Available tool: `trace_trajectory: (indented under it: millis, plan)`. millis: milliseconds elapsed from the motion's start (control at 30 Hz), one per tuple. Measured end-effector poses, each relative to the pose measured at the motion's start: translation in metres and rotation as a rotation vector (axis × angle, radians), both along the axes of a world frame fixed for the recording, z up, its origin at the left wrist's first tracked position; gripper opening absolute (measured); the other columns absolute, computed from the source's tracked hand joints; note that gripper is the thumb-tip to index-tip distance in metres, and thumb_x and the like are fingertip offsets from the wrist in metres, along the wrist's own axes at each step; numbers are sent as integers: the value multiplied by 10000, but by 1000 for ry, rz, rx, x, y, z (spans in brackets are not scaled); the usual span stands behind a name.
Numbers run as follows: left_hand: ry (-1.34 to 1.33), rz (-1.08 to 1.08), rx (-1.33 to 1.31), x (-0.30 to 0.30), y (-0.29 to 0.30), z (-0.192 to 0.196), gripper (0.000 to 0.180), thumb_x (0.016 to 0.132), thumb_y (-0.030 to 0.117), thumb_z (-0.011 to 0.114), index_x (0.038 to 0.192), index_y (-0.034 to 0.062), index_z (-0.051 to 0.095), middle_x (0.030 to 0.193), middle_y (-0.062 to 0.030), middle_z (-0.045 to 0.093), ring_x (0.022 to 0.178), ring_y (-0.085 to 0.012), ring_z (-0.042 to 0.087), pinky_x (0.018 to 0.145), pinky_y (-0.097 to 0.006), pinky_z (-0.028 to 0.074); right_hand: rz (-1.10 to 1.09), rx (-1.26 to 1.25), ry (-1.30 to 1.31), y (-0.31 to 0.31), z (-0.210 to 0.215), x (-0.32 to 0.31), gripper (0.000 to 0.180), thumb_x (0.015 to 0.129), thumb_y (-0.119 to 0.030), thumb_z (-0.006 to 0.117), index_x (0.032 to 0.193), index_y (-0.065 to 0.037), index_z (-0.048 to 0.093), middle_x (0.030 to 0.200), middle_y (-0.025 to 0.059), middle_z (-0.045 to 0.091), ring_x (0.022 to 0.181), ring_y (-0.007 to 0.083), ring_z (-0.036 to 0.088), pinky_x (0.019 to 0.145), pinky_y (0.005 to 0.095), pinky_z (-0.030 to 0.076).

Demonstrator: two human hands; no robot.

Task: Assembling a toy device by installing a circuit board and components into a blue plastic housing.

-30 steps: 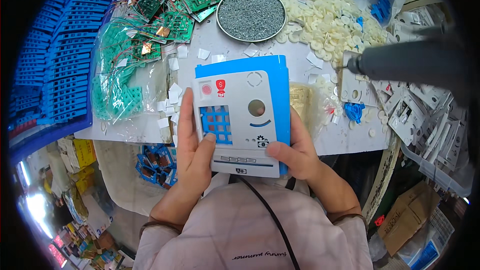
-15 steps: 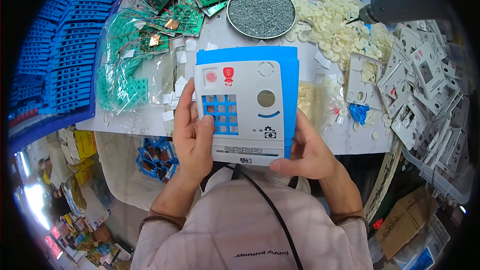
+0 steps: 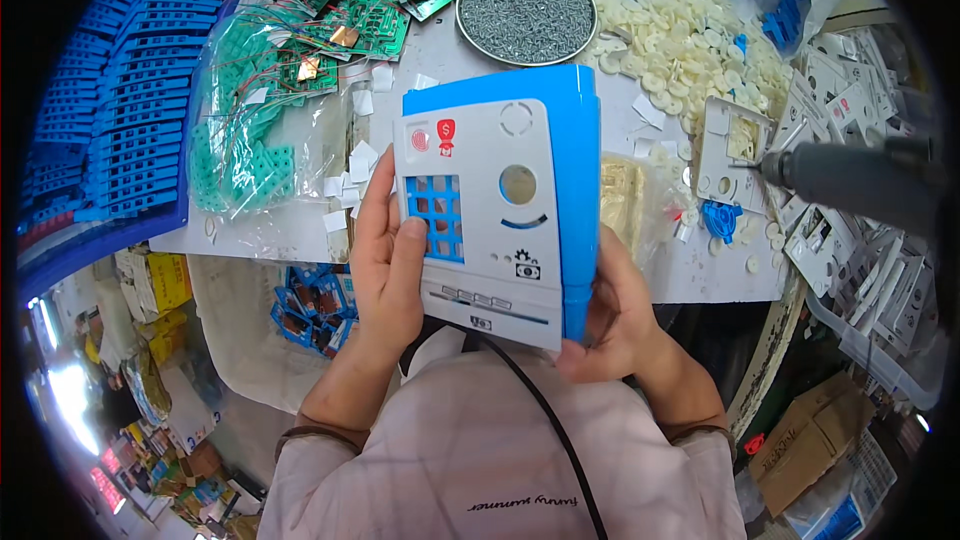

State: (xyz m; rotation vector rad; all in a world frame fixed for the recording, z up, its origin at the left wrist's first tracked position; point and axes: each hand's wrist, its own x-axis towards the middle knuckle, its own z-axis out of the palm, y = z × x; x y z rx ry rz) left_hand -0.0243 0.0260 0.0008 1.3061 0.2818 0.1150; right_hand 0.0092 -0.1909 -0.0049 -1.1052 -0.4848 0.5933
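Observation:
A white plastic front panel (image 3: 482,155) with printed icons, a square cutout and round holes is held in front of my chest. Behind it lies a blue plastic housing (image 3: 578,170), whose grid shows through the square cutout. My left hand (image 3: 385,290) grips the left edge, thumb on the white face beside the grid. At the lower right, my right hand (image 3: 628,325) holds the two parts together, its thumb at the white panel's bottom corner and its fingers curled by the blue side. A slim gap shows between the parts on the right; their backs are hidden.
A round tin of screws (image 3: 526,12) stands behind the panel. Cream plastic discs (image 3: 670,40) are heaped beyond it. A grey power screwdriver (image 3: 830,178) hangs at right, near stacked white panels (image 3: 860,110). Green circuit boards (image 3: 375,30) and blue housings (image 3: 140,90) lie left.
The panel and housing have tilted in my hands, showing more of the blue right side. At right, the screwdriver has swung down toward the white panels. Both hands keep their hold.

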Motion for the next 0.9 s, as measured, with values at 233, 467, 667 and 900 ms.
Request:
trace_trajectory:
  millis: [233, 467, 667, 900]
  plan:
    - [31, -312, 558, -5, 10, 9, 1476, 561, 288, 965, 1594, -19, -43, 1559, -243, 250, 1448, -390, 290, 1187, -478, 270, -64, -177, -163, 8, 11, 4, 966, 703, 41, 704, 1544, 33, 230, 1299, 163, 581, 1111, 222, 660, 885, 328, 564]
    - [-19, -348, 419, -2, 14, -14, 1578, 469, 387, 1011, 1606, 10, -16, 1589, -209, 192, 1488, -369, 229, 1210, -473, 234, -223, -270, -377, 25, 12, -4, 1001, 726, -5, 681, 1564, 51, 136, 1225, 247, 633, 1000, 329, 721, 831, 380, 590]
    - [-6, -199, 152, -1, 1, -13, 1597, 471, 377, 1021, 1608, 27, -43, 1584, -164, 213, 1471, -305, 295, 1199, -432, 281, -205, -360, -522, 25, 12, 0, 965, 788, -59, 657, 1569, 60, 103, 1318, 313, 570, 1072, 422, 682, 877, 419, 567]
    - [7, -149, 276, -1, 3, -9, 1566, 488, 281, 1021, 1603, 32, -49, 1604, -169, 200, 1457, -296, 319, 1182, -442, 310, -77, -233, -370, 22, 7, 8, 927, 822, -74, 695, 1565, 38, 151, 1429, 261, 498, 1203, 353, 625, 984, 389, 510]
